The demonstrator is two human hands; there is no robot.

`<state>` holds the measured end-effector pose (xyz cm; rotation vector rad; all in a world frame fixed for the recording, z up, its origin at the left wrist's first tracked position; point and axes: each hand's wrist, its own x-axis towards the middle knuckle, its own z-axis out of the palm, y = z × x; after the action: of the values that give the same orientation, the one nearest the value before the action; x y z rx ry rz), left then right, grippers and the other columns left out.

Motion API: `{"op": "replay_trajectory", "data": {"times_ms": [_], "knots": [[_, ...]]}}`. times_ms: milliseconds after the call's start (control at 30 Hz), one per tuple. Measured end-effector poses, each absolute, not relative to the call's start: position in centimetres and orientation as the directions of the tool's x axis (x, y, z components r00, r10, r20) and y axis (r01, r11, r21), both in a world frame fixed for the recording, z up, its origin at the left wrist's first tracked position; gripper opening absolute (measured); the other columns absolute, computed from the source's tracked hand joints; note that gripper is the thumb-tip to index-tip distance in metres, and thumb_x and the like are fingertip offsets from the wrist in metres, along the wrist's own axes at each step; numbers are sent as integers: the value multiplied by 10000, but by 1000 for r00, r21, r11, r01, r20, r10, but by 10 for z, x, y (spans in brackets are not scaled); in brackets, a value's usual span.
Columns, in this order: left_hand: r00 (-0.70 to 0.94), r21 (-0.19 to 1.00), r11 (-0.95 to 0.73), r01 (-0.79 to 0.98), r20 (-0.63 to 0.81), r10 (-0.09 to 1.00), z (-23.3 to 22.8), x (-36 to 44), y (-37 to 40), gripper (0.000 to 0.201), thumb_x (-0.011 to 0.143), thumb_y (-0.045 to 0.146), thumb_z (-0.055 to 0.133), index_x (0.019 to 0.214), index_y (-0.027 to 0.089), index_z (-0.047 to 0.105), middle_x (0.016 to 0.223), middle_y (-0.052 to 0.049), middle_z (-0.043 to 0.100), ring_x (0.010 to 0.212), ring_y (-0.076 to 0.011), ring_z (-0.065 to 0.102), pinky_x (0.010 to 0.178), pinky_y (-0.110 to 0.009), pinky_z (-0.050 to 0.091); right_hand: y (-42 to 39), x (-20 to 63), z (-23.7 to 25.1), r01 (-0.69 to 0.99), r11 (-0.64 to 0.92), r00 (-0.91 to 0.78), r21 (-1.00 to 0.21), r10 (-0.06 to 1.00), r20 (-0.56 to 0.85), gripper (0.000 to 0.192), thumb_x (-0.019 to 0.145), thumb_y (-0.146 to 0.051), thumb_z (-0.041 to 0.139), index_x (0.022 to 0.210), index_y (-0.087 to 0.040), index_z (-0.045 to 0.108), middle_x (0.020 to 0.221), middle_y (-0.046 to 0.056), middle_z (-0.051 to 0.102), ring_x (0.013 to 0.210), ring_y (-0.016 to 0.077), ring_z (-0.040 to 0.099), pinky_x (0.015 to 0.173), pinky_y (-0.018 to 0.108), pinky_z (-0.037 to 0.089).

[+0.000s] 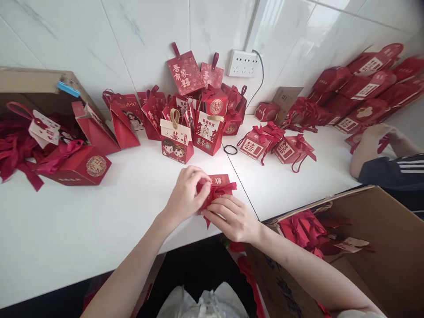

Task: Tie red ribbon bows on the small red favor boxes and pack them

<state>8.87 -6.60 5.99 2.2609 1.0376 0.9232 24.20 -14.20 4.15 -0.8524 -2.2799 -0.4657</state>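
I had both hands, left hand [185, 194] and right hand [232, 218], grasping the red gift box [217, 187] and its ribbon [222, 190], just below the hair tie [230, 149] on the worktop [82, 221].

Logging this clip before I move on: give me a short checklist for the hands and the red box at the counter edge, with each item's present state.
1. Both hands on the box: ok. The left hand and right hand both grip the box.
2. Ribbon in hand: ok. The ribbon sits between the fingers of both hands.
3. Box supported: ok. It rests on the counter, near the front edge.
4. Bow finished: cannot tell. The fingers cover the knot.
5. Room around the box: ok. The hair tie and the boxes behind it lie apart from it.
6. Other person's hand out of the way: ok. It is far to the right.
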Motion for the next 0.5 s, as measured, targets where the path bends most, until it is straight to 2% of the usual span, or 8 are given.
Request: {"op": "replay_trajectory", "data": {"times_ms": [67, 133, 333, 500], "knots": [[630, 640, -648, 414, 312, 711, 63, 92, -64, 123, 846, 231, 471, 825, 217, 592, 1009, -41, 570, 1032, -207, 497, 940, -375, 401, -143, 243, 42, 680, 729, -568, 77, 458, 684, 187, 864, -58, 492, 959, -140, 632, 820, 57, 685, 834, 167, 613, 774, 320, 519], [666, 655, -639, 405, 268, 696, 61, 95, -62, 103, 832, 238, 506, 820, 221, 607, 1035, -40, 574, 1041, -216, 497, 937, -387, 414, -144, 242, 42, 677, 734, -556, 56, 461, 692, 184, 860, -54, 496, 944, -133, 639, 787, 55, 682, 808, 167, 614, 764, 317, 527], [582, 728, -556, 401, 266, 768, 50, 99, -61, 88, 791, 250, 562, 741, 216, 627, 1033, -39, 577, 1030, -214, 516, 933, -387, 442, -143, 240, 40, 646, 763, -540, 0, 457, 707, 175, 869, -59, 490, 915, -126, 645, 739, 48, 671, 801, 164, 619, 739, 308, 535], [559, 735, -541, 408, 267, 785, 48, 101, -62, 86, 762, 239, 587, 698, 219, 640, 1022, -32, 591, 1011, -217, 525, 920, -386, 456, -144, 237, 38, 635, 772, -528, -39, 470, 708, 195, 878, -54, 471, 907, -131, 648, 741, 47, 671, 797, 156, 629, 762, 313, 539]]}}
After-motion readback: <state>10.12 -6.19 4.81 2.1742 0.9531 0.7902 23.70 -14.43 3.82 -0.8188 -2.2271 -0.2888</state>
